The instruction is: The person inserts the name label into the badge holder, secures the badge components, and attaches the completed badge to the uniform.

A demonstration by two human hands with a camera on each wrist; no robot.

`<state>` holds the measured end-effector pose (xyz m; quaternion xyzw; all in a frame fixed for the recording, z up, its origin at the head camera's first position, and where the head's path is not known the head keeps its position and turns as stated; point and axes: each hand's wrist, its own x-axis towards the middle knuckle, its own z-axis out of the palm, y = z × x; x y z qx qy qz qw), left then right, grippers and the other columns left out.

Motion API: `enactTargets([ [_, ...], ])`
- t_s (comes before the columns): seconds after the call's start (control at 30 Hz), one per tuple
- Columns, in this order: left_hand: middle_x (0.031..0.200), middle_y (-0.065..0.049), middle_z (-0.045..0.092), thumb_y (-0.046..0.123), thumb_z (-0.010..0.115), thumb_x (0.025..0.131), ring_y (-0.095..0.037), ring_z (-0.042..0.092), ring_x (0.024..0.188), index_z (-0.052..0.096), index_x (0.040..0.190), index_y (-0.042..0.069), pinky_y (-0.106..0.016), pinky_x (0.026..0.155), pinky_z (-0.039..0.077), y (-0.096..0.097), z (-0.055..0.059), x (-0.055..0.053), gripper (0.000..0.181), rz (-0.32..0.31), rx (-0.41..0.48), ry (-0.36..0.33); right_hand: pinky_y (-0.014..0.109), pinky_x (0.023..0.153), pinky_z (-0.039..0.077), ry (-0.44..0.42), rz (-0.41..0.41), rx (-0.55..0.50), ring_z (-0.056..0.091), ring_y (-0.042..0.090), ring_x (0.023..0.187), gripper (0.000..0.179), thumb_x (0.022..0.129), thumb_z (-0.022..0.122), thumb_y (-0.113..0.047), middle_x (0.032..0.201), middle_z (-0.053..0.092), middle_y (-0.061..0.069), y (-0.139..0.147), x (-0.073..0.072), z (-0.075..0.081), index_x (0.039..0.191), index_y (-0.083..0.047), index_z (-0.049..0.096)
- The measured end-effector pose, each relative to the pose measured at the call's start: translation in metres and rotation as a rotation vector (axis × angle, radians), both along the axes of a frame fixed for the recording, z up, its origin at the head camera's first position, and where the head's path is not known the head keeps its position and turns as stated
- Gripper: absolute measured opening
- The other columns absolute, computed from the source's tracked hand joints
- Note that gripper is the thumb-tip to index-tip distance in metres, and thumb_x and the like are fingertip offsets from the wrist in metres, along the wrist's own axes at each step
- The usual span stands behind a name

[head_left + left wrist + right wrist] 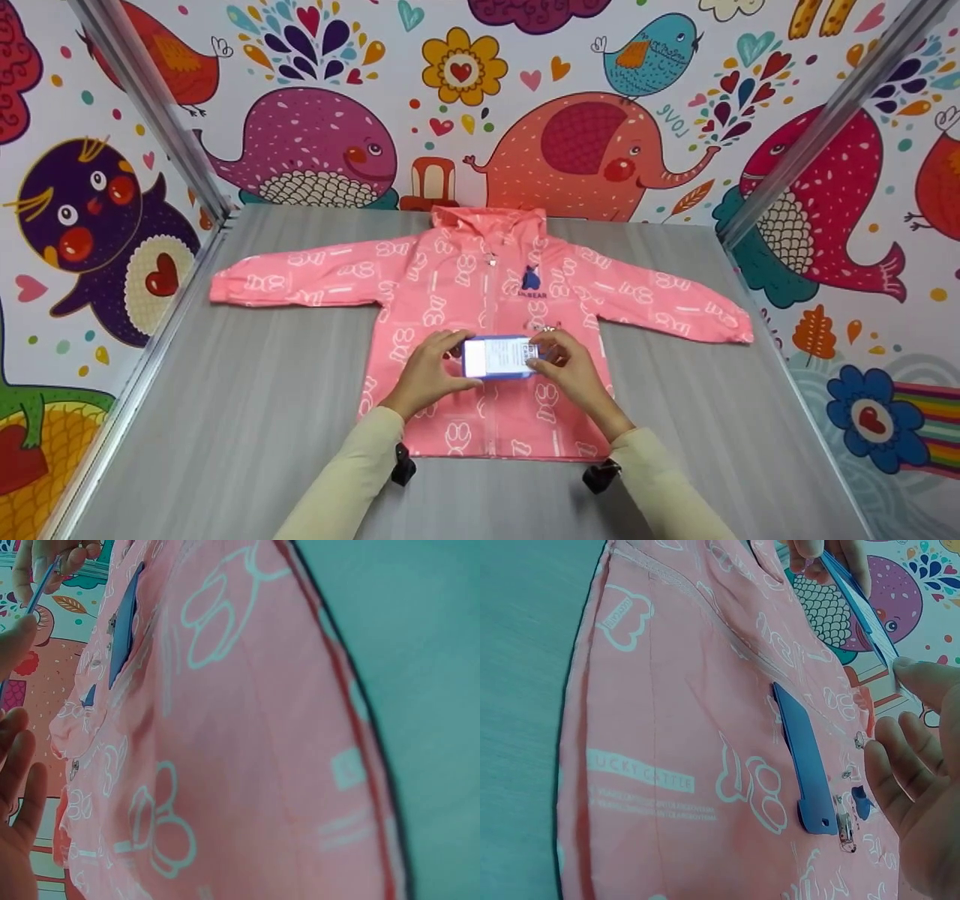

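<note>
A blue-edged badge holder with a printed white card (499, 356) in it is held level above a pink hooded jacket (450, 300). My left hand (431, 371) grips the holder's left end between thumb and fingers. At its right end my right hand (574, 367) pinches the card, thumb on the printed face. From the right wrist view, the white card shows along the blue frame (859, 604) and sticks out near the right thumb. Below, a separate blue flat piece (806, 757) lies on the jacket beside a metal clip (845, 825); the hands mostly hide these from above.
The jacket lies spread face up on a grey wood-grain table (255, 420), both sleeves stretched out sideways and the hood at the back. Patterned walls (450, 150) with cartoon animals enclose the back and sides, with metal posts (150, 105) at the corners.
</note>
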<state>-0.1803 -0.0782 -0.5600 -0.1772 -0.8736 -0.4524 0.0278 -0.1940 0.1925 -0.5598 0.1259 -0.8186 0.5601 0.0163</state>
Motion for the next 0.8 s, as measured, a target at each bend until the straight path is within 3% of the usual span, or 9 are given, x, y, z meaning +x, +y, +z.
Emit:
enactTargets([
  [0.27,0.121,0.0,0.066,0.03,0.09,0.069,-0.019,0.063,0.101,0.058,0.137,0.018,-0.033,0.087,0.057,0.002,-0.001,-0.001,0.077,-0.005,0.008,0.014,0.022,0.065,0.046,-0.021,-0.019,0.036,0.052,0.013,0.071,0.033,0.081,0.078,-0.006,0.096,0.061,0.02,-0.006,0.002,0.003,0.113,-0.008,0.067],
  [0.43,0.122,0.0,0.066,0.029,0.09,0.069,-0.021,0.064,0.102,0.058,0.137,0.018,-0.031,0.087,0.057,0.003,-0.001,-0.001,0.076,-0.011,0.014,0.019,0.021,0.066,0.048,-0.023,-0.004,0.019,0.053,0.013,0.071,0.03,0.083,0.076,-0.003,0.101,0.059,0.027,-0.014,0.011,0.023,0.111,-0.001,0.065],
  [0.6,0.117,-0.002,0.067,0.028,0.091,0.067,-0.023,0.064,0.099,0.059,0.135,0.016,-0.032,0.084,0.057,0.004,-0.001,-0.001,0.076,-0.016,0.03,0.05,0.019,0.063,0.047,0.008,-0.013,-0.011,0.051,0.011,0.071,0.024,0.082,0.076,-0.001,0.107,0.057,0.018,-0.02,0.017,0.032,0.105,-0.001,0.068],
  [0.8,0.118,-0.001,0.067,0.027,0.091,0.068,-0.022,0.064,0.1,0.059,0.136,0.017,-0.034,0.085,0.058,0.004,-0.002,-0.001,0.076,-0.017,0.033,0.041,0.018,0.062,0.044,-0.002,-0.02,-0.026,0.051,0.013,0.072,0.022,0.082,0.076,-0.002,0.11,0.055,0.011,-0.022,0.017,0.031,0.103,-0.003,0.069],
])
